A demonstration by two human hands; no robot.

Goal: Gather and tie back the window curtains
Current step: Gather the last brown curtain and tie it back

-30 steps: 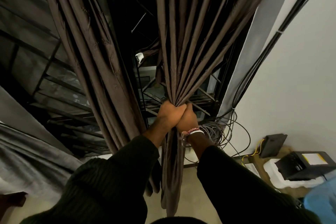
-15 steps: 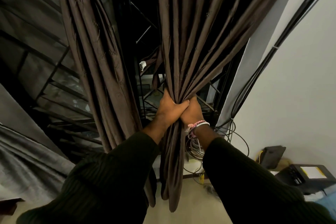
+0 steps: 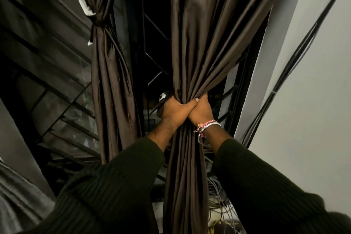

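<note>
Dark window grille [image 3: 152,24] behind. Your left hand [image 3: 175,113] and right hand [image 3: 202,110] clench the gathered curtain [image 3: 195,43] between them, fingers wrapped round. Gathering looks done; next needs a tie looped just above your fingers.

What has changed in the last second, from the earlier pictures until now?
Both hands slid up the right curtain, so the gathered point sits higher. The camera tilted up too: the knot on the left curtain came into view, and the boxes on the floor went out. Unchanged: the left hand and right hand still grip the same bunch, touching each other; no tie is on it yet.
</note>
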